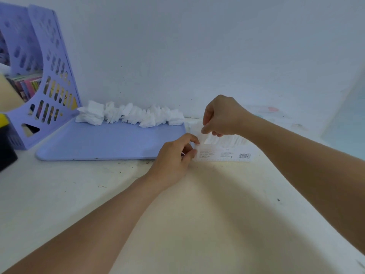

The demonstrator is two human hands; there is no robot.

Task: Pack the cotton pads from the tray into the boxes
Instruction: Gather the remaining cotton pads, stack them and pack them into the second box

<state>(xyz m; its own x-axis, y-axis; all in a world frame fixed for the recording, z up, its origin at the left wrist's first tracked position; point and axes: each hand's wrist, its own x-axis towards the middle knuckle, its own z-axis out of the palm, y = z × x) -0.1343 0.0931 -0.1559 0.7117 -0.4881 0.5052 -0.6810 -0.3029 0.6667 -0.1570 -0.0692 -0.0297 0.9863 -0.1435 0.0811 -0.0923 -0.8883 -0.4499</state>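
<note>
Cotton pads are fanned in a loose, ragged row along the far edge of the lilac tray, against the wall. Most of the tray is bare. One white box lies flat on the tabletop, touching or just beside the tray's right end, barcode side facing the camera. No second box that I can make out.

Left hand: thumb and fingers curled, pinching the box's left end. Right hand: fingers curled down, pinching what looks like a flap or a pad at the box's top opening. Too washed out to tell which.

Read: working the box mouth, either opening it or seating pads. Most of the packing is not yet done.

Handling, as a judgement:
- Pads: near weightless, soft, compressible, slightly clingy. They will splay and shed if grabbed loose. Pinch a short stack across its flat faces, squeeze lightly, keep the edges square.
- Box: thin, light and easily crushed, and it will skid on the tabletop. Brace one end while loading.
- Feed stacks edge-first so corners don't fold over.

Off to the left is a lilac magazine file holding books, not involved.
</note>
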